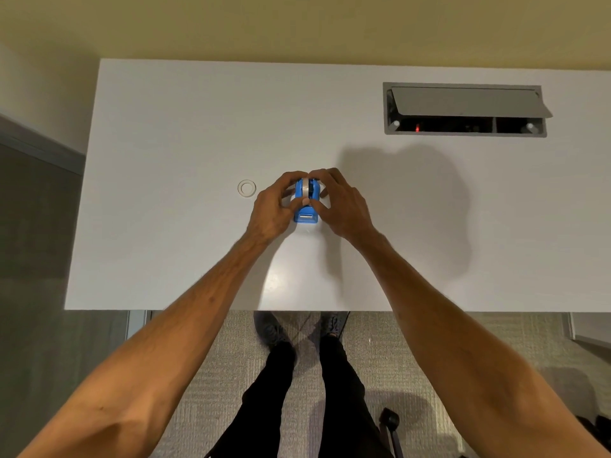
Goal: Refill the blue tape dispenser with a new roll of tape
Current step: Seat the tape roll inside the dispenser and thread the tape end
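The blue tape dispenser point(305, 217) stands on the white desk point(165, 143), its cutter end toward me. A clear tape roll point(309, 189) sits in its top slot, seen edge-on between the blue side walls. My left hand point(272, 209) grips the dispenser's left side, thumb pressed near the middle. On the right side my right hand point(340, 203) holds it, fingers curled over the roll's top. A small empty clear ring point(246, 188), a bare tape core, lies flat on the desk just left of my left hand.
An open cable hatch point(464, 109) with a raised grey flap is set in the desk at the back right. The desk's front edge runs just beyond my forearms. Below it are carpet, my legs and a chair caster point(389, 418).
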Available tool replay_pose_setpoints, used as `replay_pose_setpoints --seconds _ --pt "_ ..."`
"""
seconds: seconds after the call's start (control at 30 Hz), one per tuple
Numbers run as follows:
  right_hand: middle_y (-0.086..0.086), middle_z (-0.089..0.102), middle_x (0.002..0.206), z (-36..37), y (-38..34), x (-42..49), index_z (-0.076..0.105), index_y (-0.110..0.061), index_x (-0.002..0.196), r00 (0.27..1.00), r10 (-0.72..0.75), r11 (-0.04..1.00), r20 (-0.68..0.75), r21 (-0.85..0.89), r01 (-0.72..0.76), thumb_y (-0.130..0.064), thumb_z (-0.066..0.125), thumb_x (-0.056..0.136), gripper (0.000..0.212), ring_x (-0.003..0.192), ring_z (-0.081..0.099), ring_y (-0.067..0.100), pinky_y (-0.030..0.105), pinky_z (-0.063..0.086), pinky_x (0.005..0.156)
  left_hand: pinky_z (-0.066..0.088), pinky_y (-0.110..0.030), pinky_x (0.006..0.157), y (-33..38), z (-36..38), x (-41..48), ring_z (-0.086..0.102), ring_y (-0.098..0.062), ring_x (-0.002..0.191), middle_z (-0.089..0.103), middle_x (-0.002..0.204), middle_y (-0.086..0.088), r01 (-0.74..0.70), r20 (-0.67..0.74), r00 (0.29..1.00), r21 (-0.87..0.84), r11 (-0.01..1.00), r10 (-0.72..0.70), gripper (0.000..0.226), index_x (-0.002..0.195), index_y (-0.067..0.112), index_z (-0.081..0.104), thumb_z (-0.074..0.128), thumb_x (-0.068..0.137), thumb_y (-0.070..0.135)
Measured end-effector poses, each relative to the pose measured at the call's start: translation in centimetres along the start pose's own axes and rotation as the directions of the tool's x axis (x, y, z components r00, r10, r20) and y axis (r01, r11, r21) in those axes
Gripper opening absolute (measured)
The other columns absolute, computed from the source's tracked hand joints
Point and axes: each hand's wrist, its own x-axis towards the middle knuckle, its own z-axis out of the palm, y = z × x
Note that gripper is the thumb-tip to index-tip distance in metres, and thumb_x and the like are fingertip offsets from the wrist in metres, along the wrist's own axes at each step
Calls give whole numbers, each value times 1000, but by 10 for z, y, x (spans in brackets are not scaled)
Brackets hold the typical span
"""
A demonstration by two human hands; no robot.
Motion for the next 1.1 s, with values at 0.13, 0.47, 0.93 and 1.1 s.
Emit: replay_pose_setpoints --seconds 0.13,0.47,0.93,1.1 --pt "-1 64 127 1 0 -1 56 -21 133 1000 3 999 5 34 -3 -40 70 99 42 90 72 15 26 59 74 57 -52 114 2 -2 -1 69 -24 133 74 137 0 -19 20 1000 43 999 18 46 144 18 60 74 103 33" --pt "7 70 120 3 -2 0 66 -8 122 999 27 995 -33 98 -24 -31 75 98 34 93 72 20 16 49 81 58 -48 113 -1 1 -5 71 -23 129 74 138 2 -73 -30 996 147 986 78 45 147 22 60 67 106 39" --pt "7 68 119 2 -11 -1 67 -9 123 998 55 996 -36 70 -52 -25 74 98 30 91 70 23 37 63 85 59 -45 110 -4 -1 -3 70 -23 126 71 140 6 -88 -15 996 61 994 89 41 144 22 61 70 105 32" --pt "7 61 124 2 -11 -3 64 -12 132 999 38 999 0 21 -38 -25 69 101 33 90 69 24 40 63 80 55 -41 115 -5 -2 -5 68 -20 132 69 148 4 -90 -12 996 70 994 91 48 153 23 58 67 107 32"
